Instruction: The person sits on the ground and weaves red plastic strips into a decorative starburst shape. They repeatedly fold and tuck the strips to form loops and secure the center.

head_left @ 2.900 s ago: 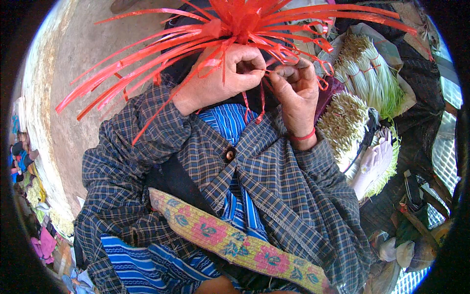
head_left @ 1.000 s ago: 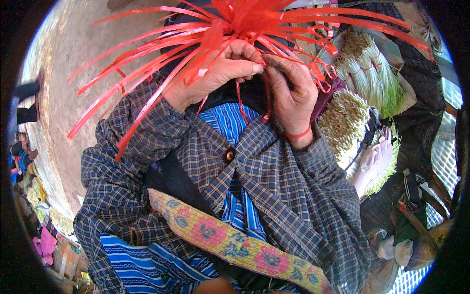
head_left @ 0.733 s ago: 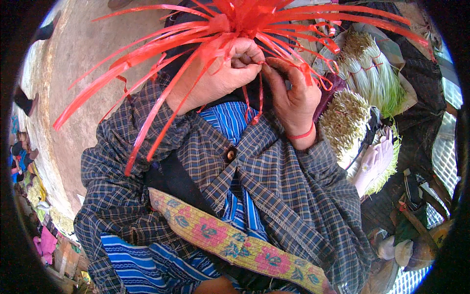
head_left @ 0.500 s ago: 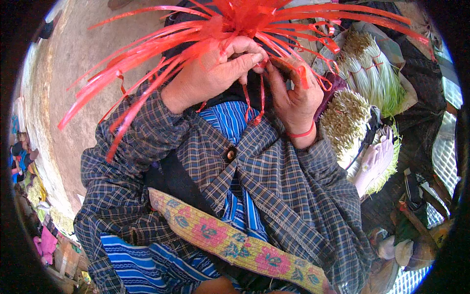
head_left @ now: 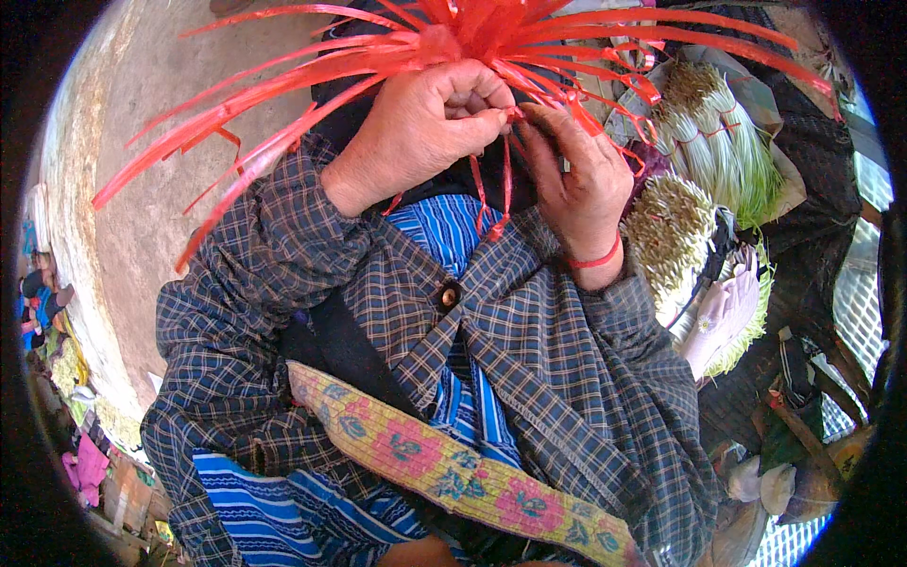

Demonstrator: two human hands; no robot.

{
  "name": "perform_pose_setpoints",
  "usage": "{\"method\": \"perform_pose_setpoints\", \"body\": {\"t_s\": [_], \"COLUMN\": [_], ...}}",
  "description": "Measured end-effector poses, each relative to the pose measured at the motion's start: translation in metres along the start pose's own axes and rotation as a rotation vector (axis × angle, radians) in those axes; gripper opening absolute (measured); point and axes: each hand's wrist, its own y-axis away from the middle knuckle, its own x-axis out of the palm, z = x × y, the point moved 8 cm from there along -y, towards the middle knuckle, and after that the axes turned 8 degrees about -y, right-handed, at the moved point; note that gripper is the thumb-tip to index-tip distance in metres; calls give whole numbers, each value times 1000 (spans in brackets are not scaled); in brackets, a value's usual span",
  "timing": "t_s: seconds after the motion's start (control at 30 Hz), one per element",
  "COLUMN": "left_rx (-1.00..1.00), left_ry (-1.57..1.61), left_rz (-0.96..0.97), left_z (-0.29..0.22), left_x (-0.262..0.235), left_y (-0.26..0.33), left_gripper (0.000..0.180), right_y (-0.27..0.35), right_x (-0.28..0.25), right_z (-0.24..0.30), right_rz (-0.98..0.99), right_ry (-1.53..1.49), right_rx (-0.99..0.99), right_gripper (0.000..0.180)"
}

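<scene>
While both hands meet at chest height in the head view, the left hand is curled shut on a bunch of red plastic strips fanning outward above. Right hand, red band at wrist, pinches hanging strip ends beside it. Bundled green onions lie just to the right. Concrete ground at left.

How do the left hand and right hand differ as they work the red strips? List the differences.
The left hand is curled into a fist around the red plastic strips; the right hand is more open, its fingers extended toward the strands. The right hand wears a red band at the wrist; the left wrist is bare. The left hand sits higher in the picture than the right. Both touch the strips and come out of checked sleeves.
</scene>
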Motion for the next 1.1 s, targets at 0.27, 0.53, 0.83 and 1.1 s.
{"method": "perform_pose_setpoints", "body": {"t_s": [0.27,0.53,0.83,1.1], "left_rx": [-1,65,96,93], "left_ry": [-33,-5,-98,-70], "left_rz": [-64,-86,-144,-42], "left_z": [2,0,3,7], "left_x": [0,3,0,9], "left_y": [3,4,6,7], "left_gripper": [5,5,6,8], "right_y": [4,1,-5,3], "right_x": [-4,4,3,0], "right_z": [-10,-20,-2,-20], "right_rz": [-98,-77,41,-124], "right_ry": [-133,-421,-3,-202], "right_rx": [186,287,74,320], "right_gripper": [18,14,18,14]}}
